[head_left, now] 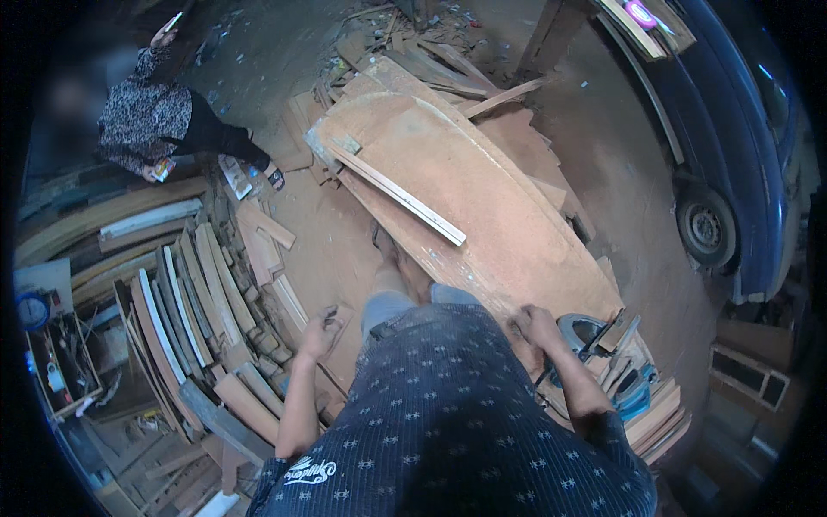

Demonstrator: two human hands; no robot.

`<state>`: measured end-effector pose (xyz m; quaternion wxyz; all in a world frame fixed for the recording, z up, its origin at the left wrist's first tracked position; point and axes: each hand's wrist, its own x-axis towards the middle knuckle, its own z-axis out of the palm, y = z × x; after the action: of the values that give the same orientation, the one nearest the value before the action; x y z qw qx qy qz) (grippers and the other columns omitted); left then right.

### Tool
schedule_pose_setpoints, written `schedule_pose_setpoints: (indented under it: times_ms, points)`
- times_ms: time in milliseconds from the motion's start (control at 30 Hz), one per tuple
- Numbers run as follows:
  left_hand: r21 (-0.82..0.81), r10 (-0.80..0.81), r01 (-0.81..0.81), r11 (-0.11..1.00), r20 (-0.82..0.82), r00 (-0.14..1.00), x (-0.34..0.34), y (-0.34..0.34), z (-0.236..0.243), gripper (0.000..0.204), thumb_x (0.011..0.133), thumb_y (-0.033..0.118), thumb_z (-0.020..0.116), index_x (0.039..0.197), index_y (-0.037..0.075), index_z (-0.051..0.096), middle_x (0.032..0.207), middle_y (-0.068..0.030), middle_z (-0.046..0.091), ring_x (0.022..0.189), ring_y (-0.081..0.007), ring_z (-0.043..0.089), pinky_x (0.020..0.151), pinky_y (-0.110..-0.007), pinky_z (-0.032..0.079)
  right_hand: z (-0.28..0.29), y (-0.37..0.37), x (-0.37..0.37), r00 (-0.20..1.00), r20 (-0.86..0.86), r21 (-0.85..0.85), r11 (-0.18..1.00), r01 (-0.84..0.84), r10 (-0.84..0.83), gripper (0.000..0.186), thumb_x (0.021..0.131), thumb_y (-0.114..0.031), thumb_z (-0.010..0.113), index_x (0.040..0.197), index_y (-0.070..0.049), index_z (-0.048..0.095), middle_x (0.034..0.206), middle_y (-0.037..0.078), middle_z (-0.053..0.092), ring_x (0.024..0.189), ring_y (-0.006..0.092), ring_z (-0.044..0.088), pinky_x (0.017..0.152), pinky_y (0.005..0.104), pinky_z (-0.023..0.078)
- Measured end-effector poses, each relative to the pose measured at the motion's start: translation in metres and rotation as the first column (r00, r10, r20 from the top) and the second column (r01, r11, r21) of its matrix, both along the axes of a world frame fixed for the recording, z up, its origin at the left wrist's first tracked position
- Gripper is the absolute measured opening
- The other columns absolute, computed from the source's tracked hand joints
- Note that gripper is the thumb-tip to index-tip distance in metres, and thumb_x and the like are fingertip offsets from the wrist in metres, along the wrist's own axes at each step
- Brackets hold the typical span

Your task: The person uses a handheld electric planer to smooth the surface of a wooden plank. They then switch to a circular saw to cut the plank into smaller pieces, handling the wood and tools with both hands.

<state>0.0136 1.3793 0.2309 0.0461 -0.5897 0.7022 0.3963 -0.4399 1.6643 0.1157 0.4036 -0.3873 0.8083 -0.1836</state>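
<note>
My left hand (320, 334) hangs in the air left of my body, over the sawdust-covered floor. Its fingers are loosely bent and apart, with nothing visible in them. My right hand (536, 327) is at the near edge of the wooden worktable (482, 189), its fingers curled inward; whatever they may hold is hidden. Right beside that hand and forearm sits a power saw (633, 392) with a blue-green body and a round metal part. A narrow wooden strip (401, 196) lies lengthwise along the table's left side, well beyond both hands.
Stacked boards (194, 302) crowd the left side. Wood offcuts (405, 43) are heaped beyond the table. More planks (659, 422) lie by the saw. A blue vehicle (732, 146) stands at the right. Another person (159, 121) is at the far left, holding a small packet (162, 169).
</note>
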Motion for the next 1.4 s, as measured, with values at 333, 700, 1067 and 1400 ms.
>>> schedule_pose_setpoints:
  times_ms: [333, 700, 1067, 1400]
  points:
    - [0.071, -0.146, 0.153, 0.986, -0.088, 0.985, -0.02, -0.065, -0.039, 0.053, 0.099, 0.024, 0.071, 0.141, -0.004, 0.057, 0.128, -0.0242, 0.068, 0.116, -0.03, 0.068, 0.101, -0.04, 0.053, -0.075, 0.076, 0.031, 0.986, -0.167, 0.645, 0.756, 0.11, -0.001, 0.049, 0.09, -0.038, 0.066, 0.115, 0.004, 0.07, 0.119, 0.025, 0.072, 0.111, 0.0384, 0.071, 0.095, 0.0441, 0.058]
    - [0.029, -0.316, 0.318, 0.948, -0.055, 0.947, -0.052, -0.13, -0.038, 0.05, 0.099, 0.026, 0.07, 0.137, -0.004, 0.06, 0.126, -0.0242, 0.07, 0.114, -0.0309, 0.069, 0.1, -0.04, 0.054, -0.023, 0.101, -0.018, 0.974, -0.203, 0.551, 0.81, 0.202, -0.105, 0.056, 0.097, -0.043, 0.061, 0.12, 0.007, 0.066, 0.111, 0.032, 0.071, 0.107, 0.0452, 0.07, 0.096, 0.0499, 0.056]
    - [0.222, -0.509, 0.577, 0.786, -0.298, 0.808, -0.223, -0.057, -0.027, 0.048, 0.106, 0.038, 0.061, 0.127, -0.003, 0.069, 0.12, -0.0175, 0.073, 0.11, -0.0238, 0.07, 0.098, -0.036, 0.054, 0.225, 0.09, 0.006, 0.54, 0.319, -0.064, 0.551, 0.832, -0.778, 0.035, 0.093, -0.027, 0.078, 0.109, 0.003, 0.07, 0.08, 0.005, 0.07, 0.061, 0.0126, 0.061, 0.059, 0.0309, 0.051]
    - [0.751, -0.151, 0.403, 0.523, -0.383, 0.911, -0.308, 0.029, -0.017, 0.041, 0.106, 0.041, 0.062, 0.121, 0.003, 0.065, 0.101, -0.003, 0.071, 0.076, -0.0082, 0.062, 0.069, -0.026, 0.053, 0.224, 0.047, 0.065, 0.866, 0.31, -0.251, 0.845, 0.472, -0.392, 0.051, 0.083, -0.025, 0.086, 0.123, 0.004, 0.07, 0.106, 0.02, 0.076, 0.097, 0.0279, 0.073, 0.09, 0.0398, 0.055]
